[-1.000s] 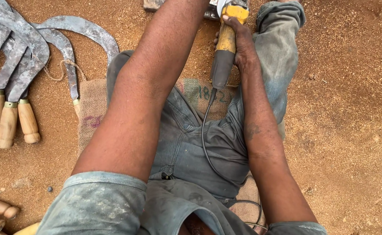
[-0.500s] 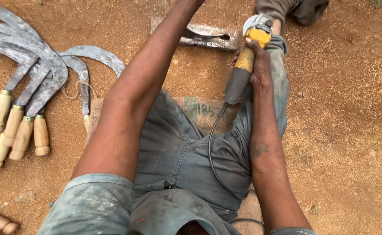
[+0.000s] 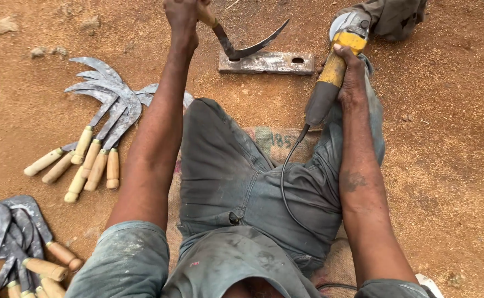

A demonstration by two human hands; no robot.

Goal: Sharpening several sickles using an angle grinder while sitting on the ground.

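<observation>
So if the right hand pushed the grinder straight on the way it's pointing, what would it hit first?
The right hand aims the yellow angle grinder up and away, toward the bent knee just past its head. That knee looks first in line; the metal block lies off to the left. Depth is uncertain.

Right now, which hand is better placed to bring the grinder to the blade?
The right hand: it already grips the yellow grinder, whose head lies beside the metal bar. The left hand is busy holding the sickle over that bar.
</observation>
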